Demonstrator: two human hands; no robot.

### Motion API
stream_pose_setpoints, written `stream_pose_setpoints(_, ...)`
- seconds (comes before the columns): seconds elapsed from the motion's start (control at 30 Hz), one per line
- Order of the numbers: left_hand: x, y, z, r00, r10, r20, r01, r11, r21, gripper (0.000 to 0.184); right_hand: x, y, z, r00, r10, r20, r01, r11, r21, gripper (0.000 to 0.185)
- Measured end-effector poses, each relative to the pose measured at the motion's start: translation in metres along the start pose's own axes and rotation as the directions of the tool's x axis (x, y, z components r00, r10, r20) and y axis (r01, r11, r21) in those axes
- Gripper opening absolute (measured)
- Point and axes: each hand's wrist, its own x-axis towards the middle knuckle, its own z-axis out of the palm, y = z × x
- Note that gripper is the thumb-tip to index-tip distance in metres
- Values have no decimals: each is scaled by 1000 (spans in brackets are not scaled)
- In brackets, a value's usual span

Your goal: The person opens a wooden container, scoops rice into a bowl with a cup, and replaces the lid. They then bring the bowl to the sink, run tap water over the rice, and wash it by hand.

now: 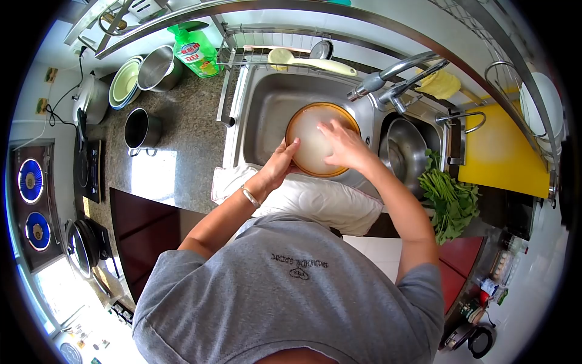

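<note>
A round pot point(315, 113) with a golden-brown rim sits in the left basin of the metal sink point(260, 115). Cloudy whitish water point(310, 142) fills it, and what lies under the water cannot be made out. My left hand point(280, 164), with a bracelet at the wrist, grips the pot's near left rim, its thumb over the edge. On the right side of the pot, my right hand point(347, 147) is spread with its fingertips at the water's surface. It holds nothing that I can see.
The faucet point(379, 82) reaches over the sink from the back right. A metal bowl point(405, 151) and leafy greens point(448, 203) occupy the right basin area. A folded white cloth point(303, 197) covers the front edge. Left are a green soap bottle point(195, 53) and a small pot point(143, 130).
</note>
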Motion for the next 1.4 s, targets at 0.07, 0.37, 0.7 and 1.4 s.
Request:
stream_pose_setpoints(0.07,1,-2,-3,1000,1,-8,-1,1000,-10,51,3,-1,7,1000,21,-2,-20,999,45,87)
stream_pose_setpoints(0.37,3,-4,-8,1000,-7,-13,6,1000,-20,50,-6,1,-10,958,-129,-255,232,871,432,40)
stream_pose_setpoints(0.7,-2,2,-4,1000,7,-13,-7,1000,-28,48,1,-10,4,884,-271,-382,264,962,-73,31)
stream_pose_setpoints(1.4,-8,-4,-19,997,56,-47,-53,997,57,45,-25,46,107,783,613,108,288,-511,810,32)
